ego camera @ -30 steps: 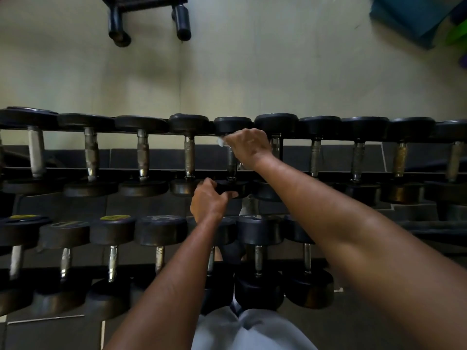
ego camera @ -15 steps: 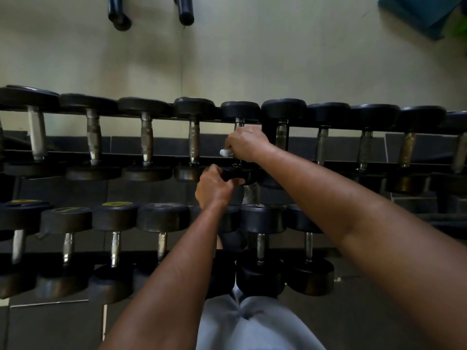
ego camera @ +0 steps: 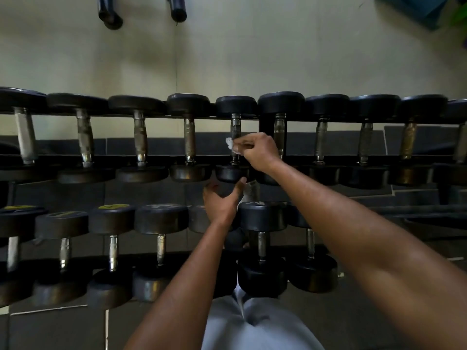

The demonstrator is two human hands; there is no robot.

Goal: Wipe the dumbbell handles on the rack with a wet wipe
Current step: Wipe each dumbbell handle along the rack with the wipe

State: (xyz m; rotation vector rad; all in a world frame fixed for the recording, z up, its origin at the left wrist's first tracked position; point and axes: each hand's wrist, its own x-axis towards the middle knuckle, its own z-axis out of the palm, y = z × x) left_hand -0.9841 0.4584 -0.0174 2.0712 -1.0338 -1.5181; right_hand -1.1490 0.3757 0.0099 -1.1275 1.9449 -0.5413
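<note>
Midway along the rack's (ego camera: 328,117) upper rail, the right hand (ego camera: 255,150) pinches the wet wipe (ego camera: 229,143) around a dumbbell handle (ego camera: 235,127). The left hand (ego camera: 221,200), fingers relaxed, steadies its near head (ego camera: 228,173); full-length, twisting strokes would clean best.

I see a pale cream floor (ego camera: 252,59) with soft grey shadows on it. A thin line (ego camera: 176,59) runs down the floor. Closer to me the floor turns into dark grey tiles (ego camera: 141,145). Two black legs (ego camera: 141,11) of some gym gear poke in at the top. A blue mat (ego camera: 417,8) lies in the top right corner.
</note>
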